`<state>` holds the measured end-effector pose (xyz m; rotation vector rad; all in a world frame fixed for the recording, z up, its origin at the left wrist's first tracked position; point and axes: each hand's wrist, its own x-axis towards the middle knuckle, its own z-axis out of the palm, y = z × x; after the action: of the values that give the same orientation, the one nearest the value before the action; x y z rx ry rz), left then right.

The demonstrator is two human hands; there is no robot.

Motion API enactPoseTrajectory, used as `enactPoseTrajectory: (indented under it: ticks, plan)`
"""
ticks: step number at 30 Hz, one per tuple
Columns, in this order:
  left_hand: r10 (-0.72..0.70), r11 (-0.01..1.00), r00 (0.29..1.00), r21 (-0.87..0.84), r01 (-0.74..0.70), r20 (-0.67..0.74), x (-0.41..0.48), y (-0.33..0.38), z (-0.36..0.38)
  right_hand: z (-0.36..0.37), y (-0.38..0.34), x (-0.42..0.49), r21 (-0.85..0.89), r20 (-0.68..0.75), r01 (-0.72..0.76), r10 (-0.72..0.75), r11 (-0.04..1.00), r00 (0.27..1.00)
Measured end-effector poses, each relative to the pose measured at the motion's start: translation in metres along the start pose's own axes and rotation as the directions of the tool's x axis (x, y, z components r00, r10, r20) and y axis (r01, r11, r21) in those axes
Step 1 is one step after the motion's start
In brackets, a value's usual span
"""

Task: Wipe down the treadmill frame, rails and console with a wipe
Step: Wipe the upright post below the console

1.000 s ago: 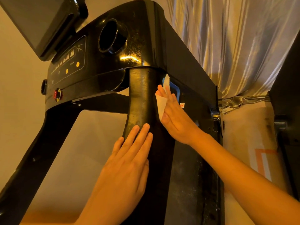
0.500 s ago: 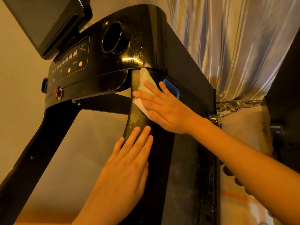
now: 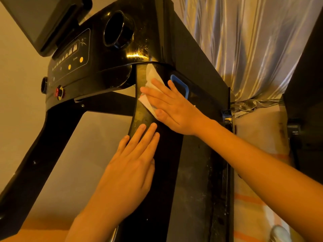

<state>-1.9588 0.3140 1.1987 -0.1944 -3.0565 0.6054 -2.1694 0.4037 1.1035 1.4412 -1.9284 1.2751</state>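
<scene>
A glossy black treadmill upright [image 3: 139,112] rises to the console [image 3: 97,55], which has a round cup holder [image 3: 118,32] and a red safety knob [image 3: 59,92]. A white wipe [image 3: 150,79] lies flat against the top of the upright, just under the console. My right hand [image 3: 173,105] presses the wipe onto the upright with straight, spread fingers. My left hand [image 3: 132,158] rests flat on the upright lower down, fingers straight, holding nothing. A blue-rimmed handle [image 3: 181,84] sits right behind my right fingers.
A tilted screen [image 3: 40,20] sits above the console at top left. The left upright [image 3: 40,147] slants down to the lower left. Silvery curtains [image 3: 244,46] hang behind on the right. Another dark machine [image 3: 307,84] stands at the right edge.
My right hand carried the wipe from the upright's right side, by the blue handle, across onto its front face and spread flat there. My left hand stayed in place.
</scene>
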Motion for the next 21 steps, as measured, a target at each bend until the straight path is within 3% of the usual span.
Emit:
enactPoseTrajectory:
  ticks: [5,9,11,21]
  plan:
    - [-0.034,0.993,0.999,-0.111,0.036,0.023,-0.001,0.001,-0.002,0.021,0.003,-0.039,0.141,-0.1,-0.145,0.16,0.979,0.982]
    - [-0.057,0.982,0.998,-0.181,0.062,0.03,0.001,0.001,-0.003,0.059,-0.011,-0.091,0.463,-0.068,-0.37,0.448,0.806,0.891]
    - [-0.05,0.982,0.999,-0.18,0.052,0.019,0.002,0.0,-0.002,0.068,-0.016,-0.095,0.527,-0.064,-0.416,0.523,0.741,0.85]
    - [-0.033,0.977,0.999,-0.212,0.03,-0.009,0.002,0.001,-0.003,0.071,-0.018,-0.072,0.578,-0.142,-0.357,0.521,0.734,0.842]
